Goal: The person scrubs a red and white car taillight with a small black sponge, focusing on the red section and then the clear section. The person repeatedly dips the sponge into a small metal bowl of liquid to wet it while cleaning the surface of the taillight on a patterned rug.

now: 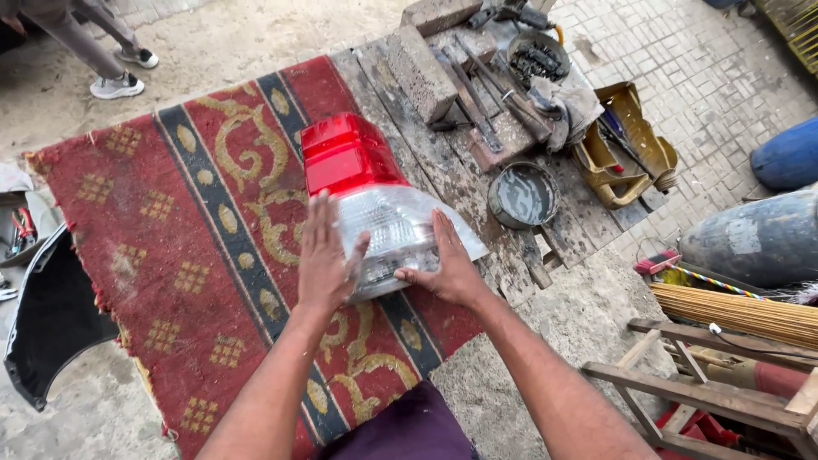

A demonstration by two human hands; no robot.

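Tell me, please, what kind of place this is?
Probably an outdoor vehicle repair spot: both hands hold a tail light on a rug, beside hand tools on worn planks over paved ground.

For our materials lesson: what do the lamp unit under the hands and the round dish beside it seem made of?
Lamp unit: likely moulded plastic, glossy red above and clear ribbed below, with bright reflections. Round dish: probably metal, dull grey and grimy, with a thin rim.
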